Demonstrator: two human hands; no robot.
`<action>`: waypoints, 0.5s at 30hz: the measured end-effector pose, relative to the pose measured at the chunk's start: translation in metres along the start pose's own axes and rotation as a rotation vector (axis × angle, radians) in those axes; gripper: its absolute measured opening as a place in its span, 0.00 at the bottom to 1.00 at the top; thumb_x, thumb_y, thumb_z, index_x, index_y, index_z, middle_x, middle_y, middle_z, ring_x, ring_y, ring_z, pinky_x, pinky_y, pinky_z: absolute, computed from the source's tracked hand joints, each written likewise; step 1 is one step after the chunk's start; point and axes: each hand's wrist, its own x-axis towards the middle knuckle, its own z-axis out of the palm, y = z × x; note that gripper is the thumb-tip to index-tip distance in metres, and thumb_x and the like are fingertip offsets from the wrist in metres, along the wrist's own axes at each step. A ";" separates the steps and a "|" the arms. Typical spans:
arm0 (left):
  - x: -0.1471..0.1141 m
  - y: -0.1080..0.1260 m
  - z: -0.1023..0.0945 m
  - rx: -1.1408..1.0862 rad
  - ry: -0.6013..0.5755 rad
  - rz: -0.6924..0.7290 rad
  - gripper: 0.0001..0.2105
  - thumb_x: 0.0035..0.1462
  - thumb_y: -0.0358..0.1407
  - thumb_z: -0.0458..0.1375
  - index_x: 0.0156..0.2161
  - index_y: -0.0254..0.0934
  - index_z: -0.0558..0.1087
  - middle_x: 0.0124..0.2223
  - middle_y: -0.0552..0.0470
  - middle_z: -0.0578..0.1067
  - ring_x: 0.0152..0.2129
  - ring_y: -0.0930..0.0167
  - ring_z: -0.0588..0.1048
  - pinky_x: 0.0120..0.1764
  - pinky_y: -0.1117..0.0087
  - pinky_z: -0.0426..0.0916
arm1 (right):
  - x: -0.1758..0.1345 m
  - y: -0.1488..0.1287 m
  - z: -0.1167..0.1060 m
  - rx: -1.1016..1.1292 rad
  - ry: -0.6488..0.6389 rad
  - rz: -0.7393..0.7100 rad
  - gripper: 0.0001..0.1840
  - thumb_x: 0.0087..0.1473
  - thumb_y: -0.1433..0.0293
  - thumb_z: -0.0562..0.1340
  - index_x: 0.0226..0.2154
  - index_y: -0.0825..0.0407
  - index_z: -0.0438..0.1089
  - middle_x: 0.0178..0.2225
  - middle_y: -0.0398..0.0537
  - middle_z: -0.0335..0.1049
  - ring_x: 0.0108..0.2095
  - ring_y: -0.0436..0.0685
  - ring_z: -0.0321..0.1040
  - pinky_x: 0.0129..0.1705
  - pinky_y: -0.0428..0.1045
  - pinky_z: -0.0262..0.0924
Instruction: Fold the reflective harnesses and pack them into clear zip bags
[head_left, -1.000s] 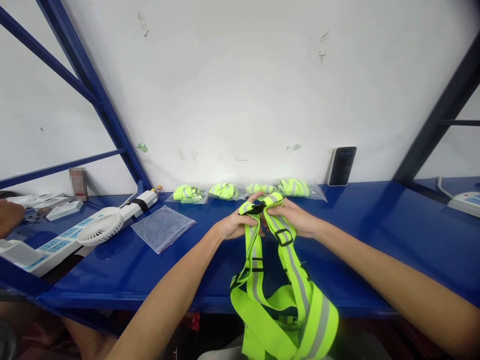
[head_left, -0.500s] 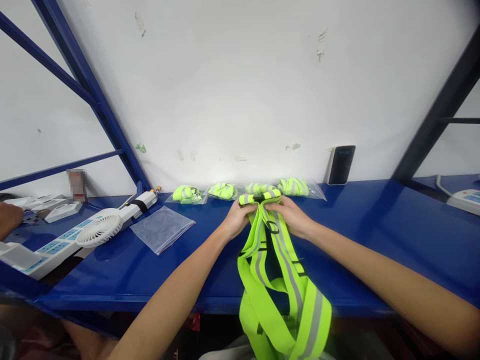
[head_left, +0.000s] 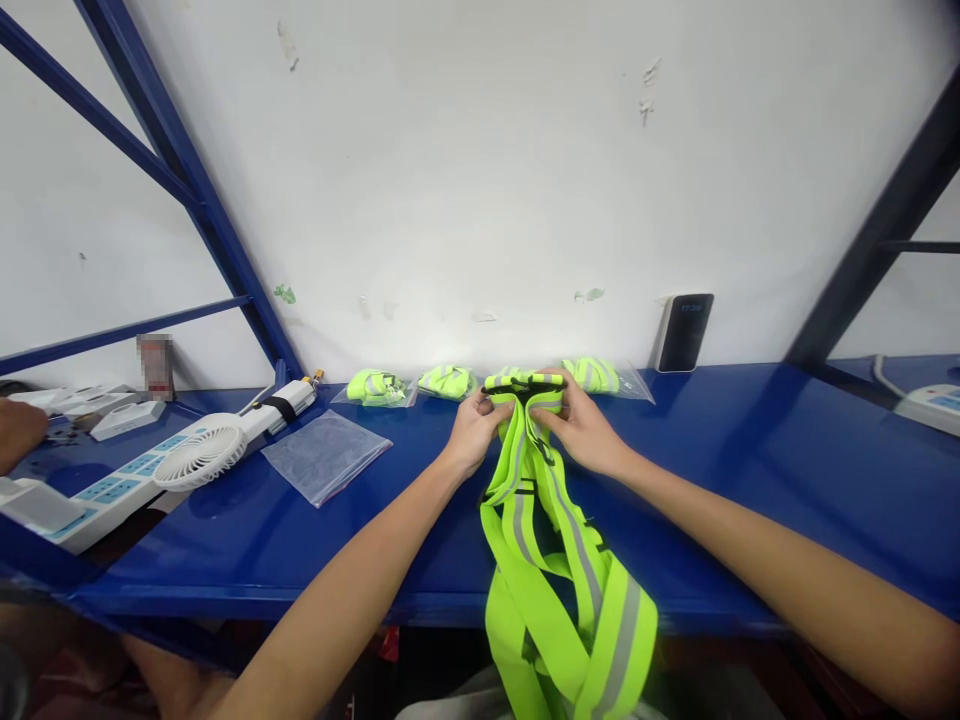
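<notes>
A neon-yellow reflective vest (head_left: 587, 560), made of elastic straps with grey stripes and black buckles, is stretched between my two hands. My left hand (head_left: 475, 432) is closed on the left side of its folded upper end. On the right side, my right hand (head_left: 586, 425) pinches the same end between thumb and fingers. The loose straps hang toward me over the table's front edge. Behind my hands, along the wall, lie bagged bundles of the same straps (head_left: 374, 387), one partly hidden by the vest. An empty clear zip bag (head_left: 327, 457) lies flat left of my left hand.
Left of the bag, a white fan (head_left: 201, 458) rests on a long power strip (head_left: 120, 490). A phone-like device (head_left: 684, 332) leans against the wall. Another person's hand (head_left: 19, 432) shows at the far left. Blue frame posts (head_left: 195, 190) flank the blue table (head_left: 750, 470).
My hands have lifted the vest's folded end slightly and turned it, and my right thumb now presses on its front. The hanging straps have shifted a little.
</notes>
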 end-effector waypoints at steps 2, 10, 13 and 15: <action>-0.001 0.001 0.002 -0.056 0.017 -0.012 0.22 0.37 0.32 0.72 0.40 0.33 0.72 0.30 0.53 0.78 0.28 0.70 0.78 0.40 0.67 0.73 | 0.002 0.002 0.002 0.054 -0.018 0.008 0.21 0.52 0.67 0.65 0.49 0.48 0.67 0.47 0.49 0.72 0.47 0.61 0.69 0.46 0.53 0.65; -0.002 0.001 0.001 -0.004 -0.024 -0.143 0.17 0.44 0.35 0.71 0.39 0.31 0.74 0.32 0.48 0.79 0.26 0.69 0.78 0.34 0.69 0.74 | 0.006 0.003 0.002 0.018 0.020 -0.083 0.14 0.55 0.68 0.62 0.45 0.49 0.71 0.46 0.50 0.74 0.47 0.62 0.70 0.45 0.54 0.66; -0.003 -0.001 0.002 0.025 -0.064 -0.166 0.16 0.47 0.36 0.69 0.40 0.30 0.75 0.34 0.45 0.80 0.29 0.67 0.79 0.36 0.68 0.74 | 0.005 0.001 -0.002 -0.089 0.032 -0.127 0.12 0.56 0.70 0.59 0.43 0.49 0.72 0.46 0.49 0.74 0.46 0.61 0.71 0.43 0.53 0.65; -0.005 -0.001 0.005 0.029 -0.073 -0.184 0.15 0.48 0.35 0.68 0.41 0.29 0.76 0.36 0.44 0.80 0.30 0.66 0.79 0.37 0.67 0.74 | 0.004 0.000 -0.004 -0.147 0.045 -0.161 0.13 0.56 0.72 0.58 0.43 0.48 0.73 0.45 0.49 0.74 0.45 0.60 0.71 0.42 0.52 0.65</action>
